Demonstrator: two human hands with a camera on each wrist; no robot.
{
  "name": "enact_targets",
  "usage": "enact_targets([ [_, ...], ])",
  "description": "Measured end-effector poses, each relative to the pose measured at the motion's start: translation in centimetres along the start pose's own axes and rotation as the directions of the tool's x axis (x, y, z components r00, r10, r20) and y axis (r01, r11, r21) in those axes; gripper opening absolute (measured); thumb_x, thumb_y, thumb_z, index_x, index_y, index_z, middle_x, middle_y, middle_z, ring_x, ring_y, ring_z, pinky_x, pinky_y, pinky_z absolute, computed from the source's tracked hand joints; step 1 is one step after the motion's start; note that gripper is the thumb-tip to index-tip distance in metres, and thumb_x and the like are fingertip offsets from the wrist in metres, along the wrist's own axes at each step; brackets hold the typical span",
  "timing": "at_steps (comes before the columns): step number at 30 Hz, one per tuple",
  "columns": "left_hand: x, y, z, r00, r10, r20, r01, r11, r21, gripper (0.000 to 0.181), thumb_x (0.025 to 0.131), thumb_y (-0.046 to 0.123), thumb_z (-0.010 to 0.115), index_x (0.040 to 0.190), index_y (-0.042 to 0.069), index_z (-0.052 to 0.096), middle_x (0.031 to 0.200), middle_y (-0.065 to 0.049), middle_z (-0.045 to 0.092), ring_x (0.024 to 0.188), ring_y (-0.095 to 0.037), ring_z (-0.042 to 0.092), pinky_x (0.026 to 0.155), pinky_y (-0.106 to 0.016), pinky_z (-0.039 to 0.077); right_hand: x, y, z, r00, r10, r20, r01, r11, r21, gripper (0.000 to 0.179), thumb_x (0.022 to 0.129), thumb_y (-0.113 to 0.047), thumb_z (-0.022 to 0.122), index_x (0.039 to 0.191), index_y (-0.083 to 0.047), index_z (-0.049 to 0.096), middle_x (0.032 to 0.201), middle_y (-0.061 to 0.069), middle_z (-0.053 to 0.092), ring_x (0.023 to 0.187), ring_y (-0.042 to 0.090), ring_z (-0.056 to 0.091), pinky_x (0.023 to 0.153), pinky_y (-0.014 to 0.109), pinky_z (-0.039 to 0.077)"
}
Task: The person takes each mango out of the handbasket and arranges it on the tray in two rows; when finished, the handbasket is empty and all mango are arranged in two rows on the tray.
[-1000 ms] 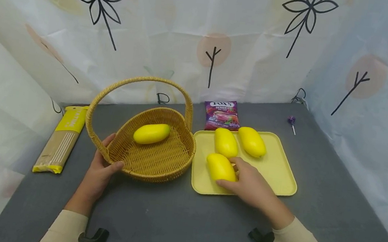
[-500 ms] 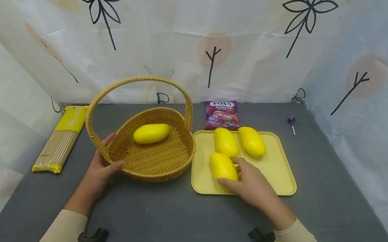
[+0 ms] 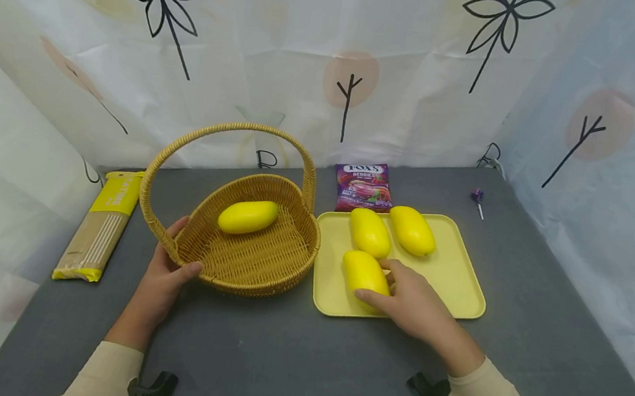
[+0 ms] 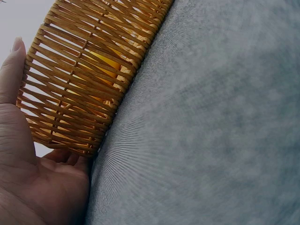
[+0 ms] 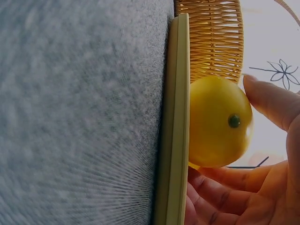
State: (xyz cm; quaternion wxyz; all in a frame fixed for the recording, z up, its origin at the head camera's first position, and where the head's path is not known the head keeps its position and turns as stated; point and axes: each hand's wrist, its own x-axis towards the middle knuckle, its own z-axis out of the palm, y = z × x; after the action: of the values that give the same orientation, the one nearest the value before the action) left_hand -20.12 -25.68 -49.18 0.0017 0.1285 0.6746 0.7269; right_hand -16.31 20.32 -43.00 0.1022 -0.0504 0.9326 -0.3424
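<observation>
My left hand (image 3: 166,279) grips the left side of a wicker basket (image 3: 261,280), its thumb at the rim and its fingers round the outer wall. One yellow mango (image 3: 248,217) lies inside that basket. On the yellow tray (image 3: 459,292), my right hand (image 3: 414,300) holds the nearest mango (image 3: 364,272) between thumb and fingers. The right wrist view shows this mango (image 5: 218,126) low against the tray's edge, its green stem spot facing the camera. Two more mangoes, one behind it (image 3: 370,232) and one farther right (image 3: 412,231), rest on the tray.
A purple candy bag (image 3: 363,188) lies behind the tray, and a lollipop (image 3: 477,202) is at the back right. To the basket's left is a pack of noodles (image 3: 102,226). The basket's tall handle (image 3: 243,127) arches over it. Patterned sheets enclose the grey table.
My right hand and the mango in it have shifted slightly to the right on the tray. The left hand and basket stay in place.
</observation>
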Motion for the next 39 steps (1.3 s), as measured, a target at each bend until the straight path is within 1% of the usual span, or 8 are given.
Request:
enact_targets([
  [6,0.0,0.0,-0.1,1.0,0.005,0.0,-0.005,1.0,0.0,0.084,0.108,-0.004,0.063,0.175,0.02,0.018,0.173,-0.015,0.022,0.148,-0.029,0.039,0.109,-0.023,0.042,-0.1,-0.1,-0.1,1.0,0.015,0.008,-0.015,1.0,-0.012,0.085,0.098,-0.059,0.077,0.15,0.005,0.055,0.129,0.02,0.07,0.1,0.029,0.065,0.09,0.051,0.054],
  [11,0.0,-0.1,-0.1,1.0,0.004,0.0,-0.004,1.0,-0.001,0.085,0.108,-0.004,0.063,0.175,0.02,0.018,0.173,-0.015,0.022,0.147,-0.028,0.039,0.109,-0.023,0.042,-0.3,-0.3,-0.2,0.999,0.038,0.011,-0.037,0.999,-0.014,0.085,0.097,-0.06,0.077,0.147,0.006,0.057,0.117,0.014,0.071,0.088,0.025,0.06,0.079,0.043,0.051],
  [17,0.1,-0.1,-0.1,1.0,0.004,-0.001,-0.004,1.0,0.001,0.085,0.108,-0.004,0.063,0.175,0.021,0.018,0.173,-0.015,0.022,0.147,-0.028,0.04,0.109,-0.023,0.042,-0.5,-0.4,-0.3,0.998,0.07,0.007,-0.07,0.997,-0.027,0.086,0.096,-0.064,0.077,0.144,0.005,0.059,0.113,0.012,0.071,0.085,0.023,0.06,0.077,0.041,0.051],
  [21,0.1,-0.2,-0.1,1.0,0.006,0.0,-0.006,1.0,0.001,0.085,0.107,-0.004,0.063,0.175,0.02,0.018,0.173,-0.015,0.023,0.146,-0.027,0.04,0.108,-0.023,0.043,-0.5,-0.4,-0.3,0.996,0.091,0.011,-0.091,0.995,-0.029,0.09,0.095,-0.068,0.075,0.145,0.004,0.058,0.117,0.014,0.072,0.087,0.024,0.061,0.08,0.044,0.054],
  [27,0.1,-0.1,-0.1,1.0,0.003,-0.005,-0.003,1.0,0.001,0.085,0.107,-0.004,0.064,0.175,0.02,0.018,0.172,-0.015,0.024,0.146,-0.026,0.041,0.108,-0.023,0.043,-0.4,-0.2,-0.3,0.997,0.082,0.009,-0.082,0.997,-0.002,0.094,0.097,-0.069,0.073,0.152,0.004,0.053,0.121,0.017,0.072,0.093,0.025,0.065,0.086,0.048,0.057],
  [32,0.1,-0.1,0.0,1.0,0.001,-0.005,-0.001,1.0,-0.005,0.085,0.107,-0.004,0.063,0.175,0.02,0.018,0.171,-0.015,0.024,0.146,-0.026,0.041,0.108,-0.023,0.043,-0.4,-0.2,-0.8,0.998,0.065,-0.008,-0.064,0.997,0.039,0.09,0.1,-0.067,0.07,0.155,0.002,0.052,0.128,0.019,0.071,0.106,0.032,0.069,0.089,0.051,0.058],
  [36,0.0,-0.1,-0.1,1.0,0.003,-0.004,-0.003,1.0,-0.008,0.085,0.107,-0.004,0.063,0.175,0.019,0.018,0.171,-0.016,0.025,0.146,-0.025,0.042,0.107,-0.023,0.043,-0.4,-0.1,-1.4,0.998,0.041,-0.04,-0.038,0.996,0.08,0.086,0.102,-0.064,0.068,0.156,0.001,0.051,0.136,0.02,0.066,0.117,0.038,0.067,0.093,0.054,0.057],
  [39,0.1,-0.2,-0.2,1.0,0.004,-0.001,-0.004,1.0,-0.008,0.085,0.107,-0.005,0.063,0.175,0.02,0.018,0.171,-0.015,0.025,0.146,-0.025,0.042,0.107,-0.023,0.044,-0.5,0.0,-1.8,0.997,-0.014,-0.079,0.022,0.994,0.107,0.08,0.106,-0.059,0.066,0.157,0.001,0.05,0.14,0.02,0.063,0.122,0.04,0.064,0.096,0.056,0.056],
])
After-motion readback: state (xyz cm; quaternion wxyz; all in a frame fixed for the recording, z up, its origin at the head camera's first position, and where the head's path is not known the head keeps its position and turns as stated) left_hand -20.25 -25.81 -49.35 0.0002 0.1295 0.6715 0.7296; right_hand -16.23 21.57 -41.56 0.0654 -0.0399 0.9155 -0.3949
